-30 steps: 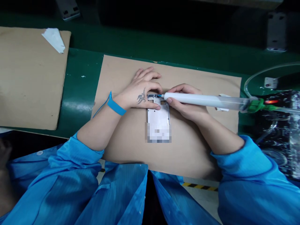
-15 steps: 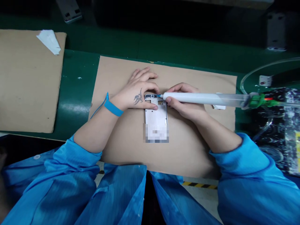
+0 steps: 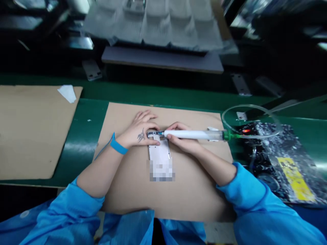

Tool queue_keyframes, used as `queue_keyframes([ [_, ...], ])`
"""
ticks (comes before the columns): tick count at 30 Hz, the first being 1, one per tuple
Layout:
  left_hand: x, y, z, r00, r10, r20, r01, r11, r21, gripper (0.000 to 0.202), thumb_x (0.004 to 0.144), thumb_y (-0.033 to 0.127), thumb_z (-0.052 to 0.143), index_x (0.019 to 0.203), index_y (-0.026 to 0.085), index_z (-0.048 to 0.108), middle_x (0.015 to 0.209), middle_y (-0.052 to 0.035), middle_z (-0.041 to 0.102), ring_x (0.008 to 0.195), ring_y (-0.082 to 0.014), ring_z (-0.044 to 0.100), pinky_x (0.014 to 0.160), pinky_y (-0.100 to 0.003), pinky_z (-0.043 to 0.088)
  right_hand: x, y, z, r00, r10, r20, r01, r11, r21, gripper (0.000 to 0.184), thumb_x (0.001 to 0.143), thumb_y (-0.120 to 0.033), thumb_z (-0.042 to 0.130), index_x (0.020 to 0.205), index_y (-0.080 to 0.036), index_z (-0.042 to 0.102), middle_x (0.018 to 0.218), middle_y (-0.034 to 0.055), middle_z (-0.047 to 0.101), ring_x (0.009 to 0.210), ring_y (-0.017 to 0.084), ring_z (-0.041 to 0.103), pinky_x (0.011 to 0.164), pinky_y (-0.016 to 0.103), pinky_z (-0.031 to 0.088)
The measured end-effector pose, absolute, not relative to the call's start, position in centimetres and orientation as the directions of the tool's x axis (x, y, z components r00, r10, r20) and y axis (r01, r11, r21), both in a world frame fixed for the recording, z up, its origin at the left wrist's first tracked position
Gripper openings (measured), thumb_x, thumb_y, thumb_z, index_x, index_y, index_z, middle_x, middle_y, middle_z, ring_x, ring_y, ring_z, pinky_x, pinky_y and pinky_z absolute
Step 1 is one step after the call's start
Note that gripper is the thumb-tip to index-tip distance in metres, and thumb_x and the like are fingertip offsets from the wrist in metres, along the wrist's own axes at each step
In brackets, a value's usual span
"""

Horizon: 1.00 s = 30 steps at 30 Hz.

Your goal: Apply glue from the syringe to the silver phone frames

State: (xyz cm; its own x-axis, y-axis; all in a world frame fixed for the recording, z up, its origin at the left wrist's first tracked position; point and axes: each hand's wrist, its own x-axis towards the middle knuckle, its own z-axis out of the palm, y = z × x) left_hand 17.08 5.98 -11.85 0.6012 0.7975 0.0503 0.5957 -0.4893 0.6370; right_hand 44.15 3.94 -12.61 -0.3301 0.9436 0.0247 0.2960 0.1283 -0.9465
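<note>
A white phone frame (image 3: 159,154) lies flat on a cardboard sheet (image 3: 138,190), its lower end blurred by pixel blocks. My left hand (image 3: 139,132) grips the frame's upper end, thumb across its face and forefinger at the top edge; a blue strap circles that wrist. In my right hand (image 3: 184,137) is a dispensing syringe (image 3: 191,134) filled with white material, held nearly level like a pen. Its blue needle points left, at the top edge of the frame; whether the tip touches cannot be made out. A green cap joins the syringe's rear end to a clear hose.
On the right stands a stained dispenser box (image 3: 288,160) with a yellow label and a gauge; the clear hose (image 3: 255,107) loops above it. Another cardboard sheet (image 3: 33,132) with a white scrap (image 3: 67,93) lies left. A grey compartment tray (image 3: 158,25) sits on a raised shelf behind.
The camera view has tilted up, so the tray and shelf now show and the bench sits lower in the picture. Both hands keep their hold, with the needle still at the frame's top edge.
</note>
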Motion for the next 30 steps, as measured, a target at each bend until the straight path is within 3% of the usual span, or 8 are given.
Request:
queue_keyframes([
  [4, 16.8, 5.8, -11.1, 0.594, 0.804, 0.015, 0.624, -0.473, 0.622, 0.067, 0.078, 0.081, 0.096, 0.122, 0.031, 0.086, 0.17, -0.0135, 0.061, 0.175, -0.049, 0.032, 0.145, -0.078, 0.017, 44.0, 4.2, -12.9, -0.372, 0.926, 0.064, 0.207, 0.15, -0.967, 0.054, 0.089, -0.076, 0.086, 0.094, -0.024, 0.073, 0.083, 0.0062, 0.078, 0.069, 0.021, 0.069, 0.063, 0.034, 0.053],
  [12, 16.6, 5.5, -10.7, 0.582, 0.813, 0.013, 0.645, -0.471, 0.602, 0.069, 0.076, 0.082, 0.096, 0.123, 0.032, 0.086, 0.17, -0.0128, 0.061, 0.176, -0.0498, 0.032, 0.145, -0.077, 0.02, 43.6, 4.3, -13.3, -0.373, 0.919, 0.129, 0.183, 0.21, -0.961, 0.054, 0.091, -0.077, 0.085, 0.093, -0.024, 0.075, 0.082, 0.0072, 0.079, 0.068, 0.021, 0.07, 0.06, 0.034, 0.054],
  [17, 16.8, 5.6, -11.3, 0.594, 0.804, 0.021, 0.649, -0.494, 0.578, 0.065, 0.079, 0.076, 0.098, 0.123, 0.031, 0.086, 0.169, -0.0132, 0.061, 0.174, -0.048, 0.035, 0.145, -0.076, 0.021, 44.0, 4.1, -13.2, -0.35, 0.933, 0.086, 0.17, 0.154, -0.973, 0.06, 0.087, -0.083, 0.086, 0.093, -0.025, 0.073, 0.082, 0.0064, 0.078, 0.068, 0.022, 0.07, 0.059, 0.035, 0.056],
  [21, 17.4, 5.7, -12.2, 0.606, 0.793, 0.069, 0.609, -0.518, 0.601, 0.065, 0.078, 0.077, 0.098, 0.122, 0.03, 0.086, 0.169, -0.0136, 0.061, 0.174, -0.0477, 0.035, 0.145, -0.075, 0.018, 44.7, 3.7, -13.7, -0.331, 0.943, 0.018, 0.187, 0.084, -0.979, 0.058, 0.084, -0.08, 0.092, 0.096, -0.026, 0.074, 0.089, 0.0061, 0.08, 0.072, 0.021, 0.071, 0.063, 0.035, 0.058],
  [30, 17.7, 5.8, -12.6, 0.602, 0.794, 0.082, 0.567, -0.498, 0.656, 0.062, 0.078, 0.075, 0.097, 0.118, 0.029, 0.086, 0.167, -0.0135, 0.062, 0.174, -0.0485, 0.034, 0.146, -0.074, 0.016, 44.6, 3.4, -12.9, -0.342, 0.939, 0.043, 0.306, 0.155, -0.939, 0.052, 0.087, -0.074, 0.092, 0.097, -0.026, 0.076, 0.09, 0.007, 0.084, 0.072, 0.022, 0.075, 0.064, 0.035, 0.058],
])
